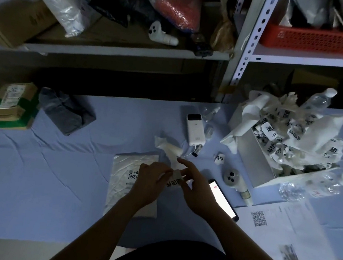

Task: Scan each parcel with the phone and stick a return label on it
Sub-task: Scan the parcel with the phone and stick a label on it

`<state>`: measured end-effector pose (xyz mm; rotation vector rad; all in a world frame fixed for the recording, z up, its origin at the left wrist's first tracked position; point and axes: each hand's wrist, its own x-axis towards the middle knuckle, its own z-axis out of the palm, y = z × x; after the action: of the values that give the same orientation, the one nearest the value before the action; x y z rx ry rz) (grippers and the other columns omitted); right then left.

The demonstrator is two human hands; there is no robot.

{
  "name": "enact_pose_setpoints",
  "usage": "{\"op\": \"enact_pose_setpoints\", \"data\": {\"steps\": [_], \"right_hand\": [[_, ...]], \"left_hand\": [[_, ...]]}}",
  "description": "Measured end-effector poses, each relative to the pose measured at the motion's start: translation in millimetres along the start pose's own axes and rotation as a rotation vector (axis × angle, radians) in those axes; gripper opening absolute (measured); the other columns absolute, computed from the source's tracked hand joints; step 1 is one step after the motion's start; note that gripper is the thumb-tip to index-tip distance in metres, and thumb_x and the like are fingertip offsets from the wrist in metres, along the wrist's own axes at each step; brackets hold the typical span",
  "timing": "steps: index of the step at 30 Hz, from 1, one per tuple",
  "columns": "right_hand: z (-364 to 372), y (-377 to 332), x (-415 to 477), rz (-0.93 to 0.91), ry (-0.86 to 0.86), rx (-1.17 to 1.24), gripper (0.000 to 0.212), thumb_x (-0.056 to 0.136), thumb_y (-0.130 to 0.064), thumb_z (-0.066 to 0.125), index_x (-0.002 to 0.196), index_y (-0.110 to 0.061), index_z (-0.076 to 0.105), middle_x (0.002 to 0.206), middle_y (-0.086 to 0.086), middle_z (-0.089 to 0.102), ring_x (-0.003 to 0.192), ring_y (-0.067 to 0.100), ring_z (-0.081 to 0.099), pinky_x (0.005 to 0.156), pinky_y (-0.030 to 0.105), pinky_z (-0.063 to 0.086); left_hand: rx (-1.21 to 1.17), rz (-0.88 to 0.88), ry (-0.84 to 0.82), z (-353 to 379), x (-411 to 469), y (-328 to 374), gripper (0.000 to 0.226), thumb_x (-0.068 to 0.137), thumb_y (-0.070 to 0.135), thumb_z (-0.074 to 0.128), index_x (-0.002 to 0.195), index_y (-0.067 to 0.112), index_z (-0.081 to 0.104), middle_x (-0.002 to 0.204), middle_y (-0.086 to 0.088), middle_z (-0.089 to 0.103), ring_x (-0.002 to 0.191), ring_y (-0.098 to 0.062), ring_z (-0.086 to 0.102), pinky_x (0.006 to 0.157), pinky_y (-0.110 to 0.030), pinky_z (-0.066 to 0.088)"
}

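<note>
Label (173,179) between left hand (150,181) and right hand (198,189), close together over parcel (123,173).

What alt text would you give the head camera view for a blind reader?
A person's left hand and right hand pinch a return label beside a white parcel on a blue-covered table. A lit phone lies to the right.

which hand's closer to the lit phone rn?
Right. The right hand sits just left of the phone, nearly at its edge. The left hand is farther left, over the white parcel; both pinch the return label.
</note>
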<state>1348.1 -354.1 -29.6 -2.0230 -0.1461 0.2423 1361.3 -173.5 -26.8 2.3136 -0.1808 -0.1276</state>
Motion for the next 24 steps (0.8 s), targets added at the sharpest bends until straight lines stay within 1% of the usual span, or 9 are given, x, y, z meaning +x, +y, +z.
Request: {"op": "enact_pose_setpoints", "data": {"steps": [2, 6, 10, 12, 15, 16, 18, 20, 24], "right_hand": [[0, 1, 1, 0.016, 0.001, -0.044, 0.058, 0.099, -0.004, 0.057, 0.145, -0.035, 0.045, 0.106, -0.009, 0.064, 0.094, 0.003, 0.063, 0.075, 0.012, 0.050], [-6, 14, 6, 0.147, 0.114, -0.096, 0.056, 0.096, 0.001, 0.056, 0.142, -0.029, 0.047, 0.104, -0.007, 0.062, 0.087, 0.004, 0.062, 0.071, 0.019, 0.049], [-17, 27, 14, 0.431, 0.337, -0.327, 0.055, 0.091, -0.004, 0.065, 0.142, -0.017, 0.047, 0.127, 0.017, 0.060, 0.108, 0.030, 0.062, 0.087, 0.041, 0.054], [-14, 21, 17, 0.406, 0.383, -0.361, 0.055, 0.090, -0.016, 0.071, 0.141, -0.018, 0.049, 0.132, 0.013, 0.055, 0.113, 0.028, 0.057, 0.095, 0.044, 0.051], [-4, -13, 30, 0.255, 0.183, 0.134, 0.037, 0.092, -0.025, 0.072, 0.127, -0.027, 0.059, 0.117, 0.003, 0.071, 0.096, 0.012, 0.069, 0.082, 0.031, 0.058], [-1, -29, 33, 0.268, 0.059, 0.346, 0.034, 0.091, -0.028, 0.072, 0.123, -0.030, 0.061, 0.112, 0.004, 0.074, 0.096, 0.011, 0.072, 0.078, 0.026, 0.059], [6, -52, 40, 0.258, -0.084, 0.621, 0.038, 0.087, -0.028, 0.075, 0.123, -0.029, 0.063, 0.108, 0.004, 0.076, 0.102, 0.016, 0.073, 0.081, 0.027, 0.059], [11, -68, 44, 0.198, -0.061, 0.701, 0.043, 0.083, -0.017, 0.079, 0.123, -0.027, 0.066, 0.106, 0.007, 0.076, 0.103, 0.022, 0.073, 0.081, 0.029, 0.059], [19, -89, 47, 0.121, 0.006, 0.690, 0.039, 0.083, -0.006, 0.078, 0.117, -0.023, 0.067, 0.103, 0.011, 0.076, 0.098, 0.022, 0.074, 0.075, 0.023, 0.056]], "left_hand": [[-0.104, -0.062, 0.109, -3, 3, -1, 0.014, 0.101, 0.013, 0.058, 0.093, 0.010, 0.069, 0.090, -0.003, 0.068, 0.084, -0.018, 0.063, 0.082, -0.046, 0.050], [-0.286, -0.117, 0.254, -21, 8, 1, 0.015, 0.094, 0.011, 0.068, 0.093, 0.025, 0.068, 0.086, 0.008, 0.067, 0.077, -0.008, 0.061, 0.069, -0.021, 0.050], [-0.504, -0.225, 0.284, -40, 11, 2, 0.014, 0.087, 0.012, 0.077, 0.098, 0.018, 0.071, 0.079, 0.004, 0.071, 0.072, -0.003, 0.066, 0.062, -0.015, 0.051], [-0.599, -0.278, 0.246, -48, 12, 4, 0.019, 0.087, 0.008, 0.076, 0.103, 0.018, 0.071, 0.076, 0.006, 0.073, 0.065, 0.001, 0.065, 0.052, -0.012, 0.046], [-0.694, -0.289, 0.191, -60, 11, 5, 0.029, 0.092, 0.000, 0.063, 0.107, 0.023, 0.072, 0.075, 0.008, 0.072, 0.058, 0.002, 0.060, 0.048, -0.013, 0.043], [-0.724, -0.278, 0.161, -65, 11, 5, 0.034, 0.093, -0.001, 0.060, 0.108, 0.027, 0.072, 0.081, 0.000, 0.073, 0.062, -0.002, 0.061, 0.052, -0.017, 0.045], [-0.773, -0.243, 0.092, -75, 10, 5, 0.040, 0.095, 0.000, 0.058, 0.107, 0.036, 0.071, 0.095, -0.014, 0.074, 0.076, -0.018, 0.064, 0.062, -0.028, 0.048], [-0.844, -0.208, 0.041, -86, 9, 3, 0.041, 0.096, 0.000, 0.058, 0.110, 0.037, 0.070, 0.100, -0.016, 0.074, 0.084, -0.026, 0.064, 0.068, -0.035, 0.046], [-1.027, -0.222, -0.005, -111, 8, -9, 0.033, 0.096, 0.006, 0.059, 0.118, 0.029, 0.069, 0.102, -0.017, 0.074, 0.085, -0.025, 0.062, 0.065, -0.031, 0.042]]}}
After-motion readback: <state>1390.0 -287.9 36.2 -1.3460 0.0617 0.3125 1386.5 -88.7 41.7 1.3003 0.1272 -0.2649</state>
